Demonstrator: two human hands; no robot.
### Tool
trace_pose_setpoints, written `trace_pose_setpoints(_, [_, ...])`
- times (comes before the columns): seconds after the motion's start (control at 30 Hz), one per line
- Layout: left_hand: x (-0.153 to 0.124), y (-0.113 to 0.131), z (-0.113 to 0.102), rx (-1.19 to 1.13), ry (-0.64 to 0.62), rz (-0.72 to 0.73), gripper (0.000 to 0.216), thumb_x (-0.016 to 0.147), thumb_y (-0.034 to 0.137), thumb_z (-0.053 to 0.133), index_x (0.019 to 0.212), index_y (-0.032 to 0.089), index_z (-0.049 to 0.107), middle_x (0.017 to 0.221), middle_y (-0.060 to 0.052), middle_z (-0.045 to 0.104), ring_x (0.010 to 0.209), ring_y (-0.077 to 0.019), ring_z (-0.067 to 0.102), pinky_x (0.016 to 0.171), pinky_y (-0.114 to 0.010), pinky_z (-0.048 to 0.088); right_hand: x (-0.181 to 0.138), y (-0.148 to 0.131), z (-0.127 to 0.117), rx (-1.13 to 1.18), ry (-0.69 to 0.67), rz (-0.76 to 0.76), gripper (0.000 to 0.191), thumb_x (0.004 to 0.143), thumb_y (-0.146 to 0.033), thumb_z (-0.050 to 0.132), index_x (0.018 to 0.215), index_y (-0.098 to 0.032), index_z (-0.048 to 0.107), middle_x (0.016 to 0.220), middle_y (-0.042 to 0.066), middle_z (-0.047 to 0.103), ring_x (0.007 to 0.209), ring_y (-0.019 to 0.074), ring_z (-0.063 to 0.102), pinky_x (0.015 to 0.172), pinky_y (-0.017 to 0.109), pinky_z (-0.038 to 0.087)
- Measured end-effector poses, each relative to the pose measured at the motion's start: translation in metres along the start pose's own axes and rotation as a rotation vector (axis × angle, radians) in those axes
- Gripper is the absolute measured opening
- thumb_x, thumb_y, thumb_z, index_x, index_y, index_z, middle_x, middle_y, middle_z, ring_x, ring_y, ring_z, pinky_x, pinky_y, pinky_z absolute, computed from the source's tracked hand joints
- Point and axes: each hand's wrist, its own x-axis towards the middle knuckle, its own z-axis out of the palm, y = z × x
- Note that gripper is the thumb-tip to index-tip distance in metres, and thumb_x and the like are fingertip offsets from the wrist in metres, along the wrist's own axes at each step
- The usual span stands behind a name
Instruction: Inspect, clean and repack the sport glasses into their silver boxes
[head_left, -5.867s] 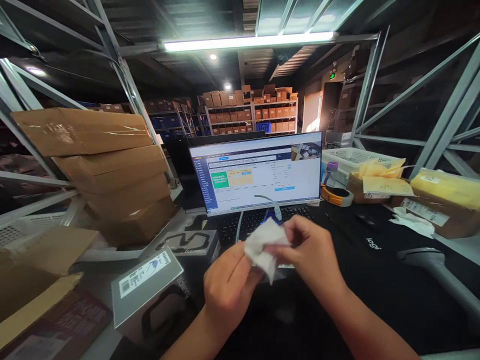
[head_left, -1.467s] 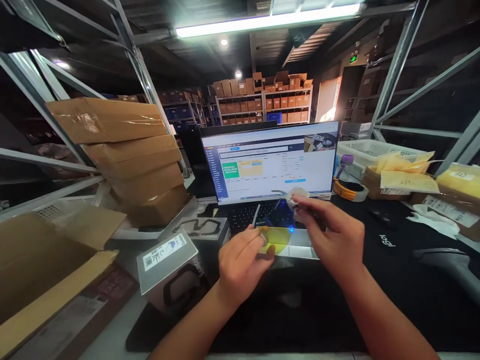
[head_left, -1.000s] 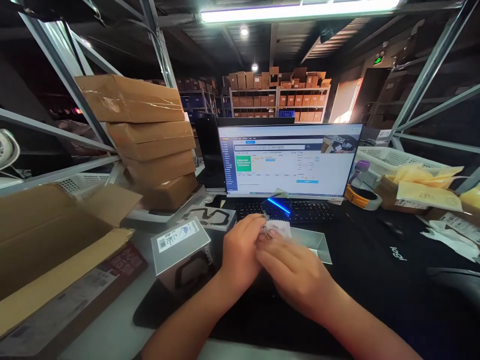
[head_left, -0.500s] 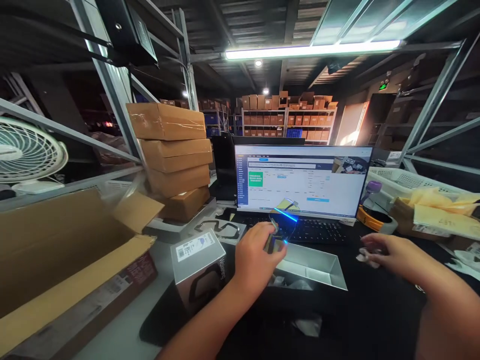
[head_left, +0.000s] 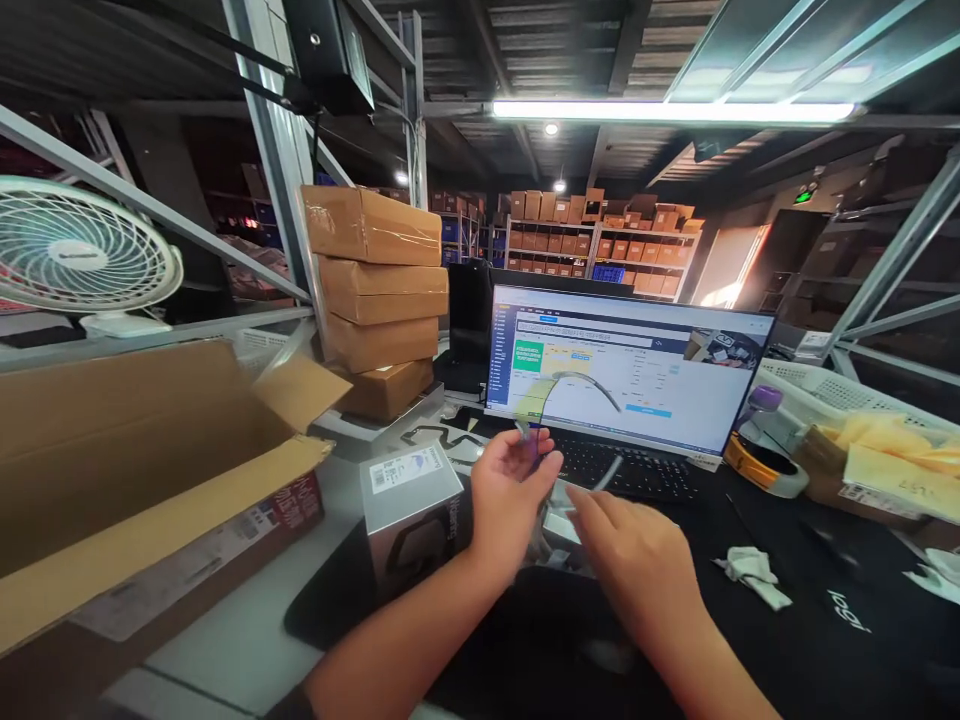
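My left hand (head_left: 514, 490) is closed, its fingers pinching a thin curved item with a see-through yellowish part (head_left: 531, 400) and a slender dark arc (head_left: 589, 380) reaching over the monitor. Its exact kind is unclear. Close beside it, my right hand (head_left: 637, 545) shows its back, fingers bent together towards the item; the fingertips are hidden. A blurred grey strip (head_left: 611, 472) sticks up just beyond those fingers. Both hands are above an open silvery box tray (head_left: 562, 525), mostly covered by them. A crumpled white cloth (head_left: 754, 575) lies to the right on the black mat.
A silver-grey printed box (head_left: 412, 490) stands left of my hands. Further left is an open carton (head_left: 172, 510), with stacked cartons (head_left: 382, 290) behind. The monitor (head_left: 630, 350) and keyboard (head_left: 630, 468) are ahead. Orange tape (head_left: 761, 465) sits at the right, and a fan (head_left: 82, 250) far left.
My right hand has let go of the white cloth and moved left, beside my left hand. The held item has turned, its arc now higher. The view has shifted left.
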Motion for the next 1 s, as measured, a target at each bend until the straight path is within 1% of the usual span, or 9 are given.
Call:
trace_pose_setpoints(0.13, [0.009, -0.002, -0.001, -0.037, -0.027, -0.152, 0.047, 0.063, 0.04, 0.088, 0.094, 0.015, 0.064, 0.104, -0.012, 0.076, 0.097, -0.0221, 0.073, 0.094, -0.039, 0.057, 0.0, 0.016, 0.001, 0.003, 0.014, -0.097, 0.023, 0.093, -0.002, 0.048, 0.097, -0.013, 0.068, 0.071, 0.004, 0.069, 0.057, 0.0151, 0.062, 0.054, 0.029, 0.04])
trace_pose_setpoints(0.23, [0.015, 0.001, -0.007, 0.002, -0.126, -0.185, 0.058, 0.065, 0.059, 0.084, 0.097, 0.013, 0.069, 0.109, -0.015, 0.075, 0.1, -0.0255, 0.073, 0.095, -0.04, 0.055, -0.002, 0.032, -0.001, 0.044, 0.084, -0.14, 0.027, 0.097, -0.003, 0.043, 0.095, -0.012, 0.068, 0.079, 0.007, 0.073, 0.063, 0.0161, 0.066, 0.058, 0.029, 0.045])
trace_pose_setpoints(0.33, [0.016, 0.011, -0.014, 0.152, -0.372, -0.099, 0.08, 0.07, 0.083, 0.064, 0.106, 0.012, 0.072, 0.108, -0.016, 0.076, 0.103, -0.0297, 0.072, 0.094, -0.042, 0.055, -0.007, 0.057, -0.005, 0.097, 0.206, -0.013, 0.016, 0.099, -0.011, 0.053, 0.106, -0.012, 0.067, 0.091, 0.01, 0.076, 0.077, 0.0177, 0.071, 0.07, 0.028, 0.053])
trace_pose_setpoints(0.43, [0.011, 0.021, -0.018, 0.476, -0.527, 0.061, 0.071, 0.068, 0.077, 0.07, 0.103, 0.016, 0.075, 0.096, -0.012, 0.078, 0.091, -0.0292, 0.073, 0.086, -0.041, 0.056, -0.012, 0.082, -0.015, 0.168, 0.302, 0.107, 0.012, 0.096, -0.011, 0.058, 0.103, -0.015, 0.068, 0.089, 0.007, 0.076, 0.079, 0.0155, 0.073, 0.075, 0.023, 0.057])
trace_pose_setpoints(0.53, [0.008, 0.024, -0.018, 0.931, -0.487, 0.21, 0.034, 0.073, 0.052, 0.076, 0.088, 0.021, 0.076, 0.086, -0.006, 0.077, 0.083, -0.0265, 0.071, 0.079, -0.039, 0.053, -0.017, 0.095, -0.029, 0.168, 0.381, 0.153, 0.015, 0.094, -0.008, 0.059, 0.101, -0.017, 0.068, 0.088, 0.006, 0.076, 0.079, 0.0151, 0.074, 0.074, 0.021, 0.058])
trace_pose_setpoints(0.6, [0.011, 0.021, -0.017, 1.082, -0.459, 0.22, 0.026, 0.079, 0.048, 0.07, 0.083, 0.022, 0.074, 0.083, -0.004, 0.076, 0.077, -0.0242, 0.069, 0.074, -0.037, 0.051, -0.019, 0.096, -0.039, 0.176, 0.412, 0.184, 0.017, 0.092, -0.006, 0.06, 0.101, -0.018, 0.069, 0.088, 0.005, 0.076, 0.079, 0.0151, 0.074, 0.073, 0.021, 0.059])
trace_pose_setpoints(0.7, [0.018, 0.015, -0.016, 1.082, -0.421, 0.133, 0.032, 0.083, 0.052, 0.065, 0.093, 0.022, 0.07, 0.082, -0.002, 0.074, 0.066, -0.0197, 0.065, 0.064, -0.033, 0.049, -0.021, 0.093, -0.052, 0.23, 0.435, 0.212, 0.021, 0.09, -0.003, 0.061, 0.1, -0.019, 0.068, 0.087, 0.003, 0.076, 0.078, 0.014, 0.074, 0.073, 0.02, 0.059])
trace_pose_setpoints(0.87, [0.02, 0.012, -0.013, 0.931, -0.35, 0.087, 0.062, 0.083, 0.047, 0.064, 0.136, 0.02, 0.049, 0.086, -0.001, 0.072, 0.063, -0.0175, 0.064, 0.063, -0.032, 0.053, -0.023, 0.09, -0.062, 0.31, 0.435, 0.192, 0.023, 0.09, -0.001, 0.062, 0.101, -0.02, 0.068, 0.089, 0.002, 0.076, 0.082, 0.0129, 0.073, 0.077, 0.019, 0.058])
trace_pose_setpoints(1.0, [0.015, 0.007, -0.016, 0.853, -0.296, 0.198, 0.046, 0.086, 0.046, 0.063, 0.125, 0.021, 0.06, 0.084, -0.001, 0.072, 0.069, -0.0179, 0.068, 0.063, -0.03, 0.054, -0.024, 0.092, -0.059, 0.33, 0.4, 0.188, 0.022, 0.091, -0.002, 0.061, 0.102, -0.02, 0.068, 0.09, 0.002, 0.076, 0.084, 0.0128, 0.074, 0.079, 0.019, 0.058])
